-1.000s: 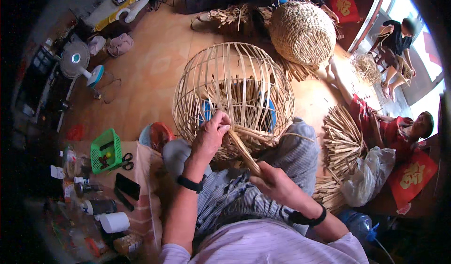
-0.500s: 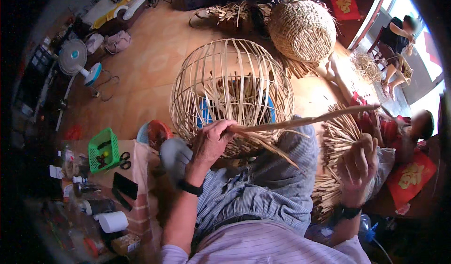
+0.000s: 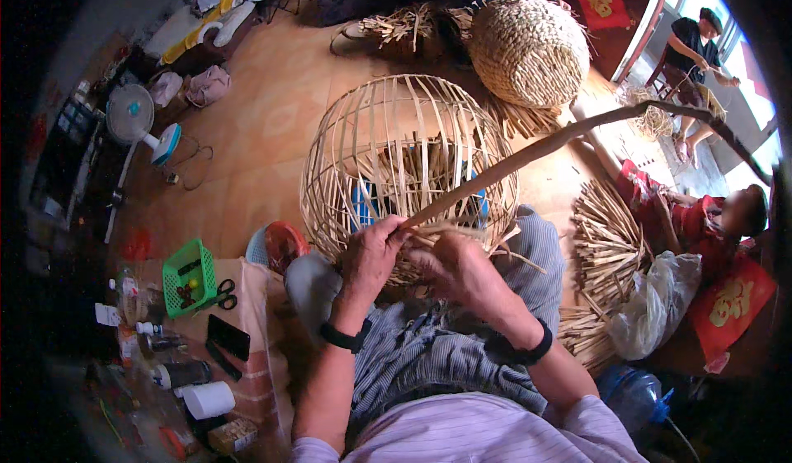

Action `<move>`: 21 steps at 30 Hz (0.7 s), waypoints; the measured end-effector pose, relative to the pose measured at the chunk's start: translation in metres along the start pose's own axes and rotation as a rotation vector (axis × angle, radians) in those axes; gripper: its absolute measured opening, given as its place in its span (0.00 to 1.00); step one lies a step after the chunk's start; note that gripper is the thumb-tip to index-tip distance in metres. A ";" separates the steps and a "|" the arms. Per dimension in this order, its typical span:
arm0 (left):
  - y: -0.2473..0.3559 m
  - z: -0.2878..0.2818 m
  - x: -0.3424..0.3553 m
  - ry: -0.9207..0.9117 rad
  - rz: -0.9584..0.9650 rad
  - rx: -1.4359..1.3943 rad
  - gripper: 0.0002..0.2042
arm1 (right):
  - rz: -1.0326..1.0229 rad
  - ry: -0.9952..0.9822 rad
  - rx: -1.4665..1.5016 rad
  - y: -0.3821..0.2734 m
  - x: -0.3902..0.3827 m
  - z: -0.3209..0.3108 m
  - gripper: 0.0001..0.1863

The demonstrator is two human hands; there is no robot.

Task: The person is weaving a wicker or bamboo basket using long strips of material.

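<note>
A long brown dried stalk [image 3: 536, 150] slants up to the right from my left hand [image 3: 370, 257], whose fingers are closed around its lower end. Close beside it, my right hand [image 3: 466, 269] is curled at some pale split strands [image 3: 450, 234] next to the stalk's base; its fingertips are partly hidden and slightly blurred. Just beyond both hands stands a rounded open-ribbed basket frame [image 3: 318, 207] of thin strips, between my knees. Inside or behind its ribs show short stalks [image 3: 421, 166] and a blue thing [image 3: 363, 203].
Bundles of dried stalks [image 3: 606, 236] lie to the right, near a plastic bag [image 3: 660, 306] and a person in red [image 3: 656, 203]. A large woven basket [image 3: 532, 51] stands beyond. On the left are a green basket [image 3: 188, 277], scissors [image 3: 224, 294] and a fan [image 3: 132, 115].
My right hand has moved left from the far side to join my left hand. The stalk now rises more steeply, and its far end droops at the right.
</note>
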State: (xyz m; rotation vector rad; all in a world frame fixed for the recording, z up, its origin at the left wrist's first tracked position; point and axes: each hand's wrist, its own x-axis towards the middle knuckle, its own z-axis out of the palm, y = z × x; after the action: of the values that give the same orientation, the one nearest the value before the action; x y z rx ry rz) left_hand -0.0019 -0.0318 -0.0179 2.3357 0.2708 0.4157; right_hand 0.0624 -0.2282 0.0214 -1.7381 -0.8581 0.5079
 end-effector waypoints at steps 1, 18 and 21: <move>-0.004 0.001 -0.001 0.023 0.024 -0.026 0.09 | 0.130 0.011 0.079 -0.015 0.008 -0.003 0.19; -0.013 0.010 -0.003 0.021 0.012 -0.047 0.14 | 0.051 0.068 0.591 -0.007 0.088 -0.036 0.12; -0.017 0.020 -0.004 0.077 -0.008 -0.047 0.13 | 0.023 0.071 0.564 -0.008 0.082 -0.036 0.13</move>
State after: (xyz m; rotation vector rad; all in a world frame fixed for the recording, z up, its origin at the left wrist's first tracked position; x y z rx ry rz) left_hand 0.0003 -0.0332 -0.0445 2.2746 0.3034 0.5042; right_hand 0.1384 -0.1874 0.0469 -1.2397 -0.5714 0.6296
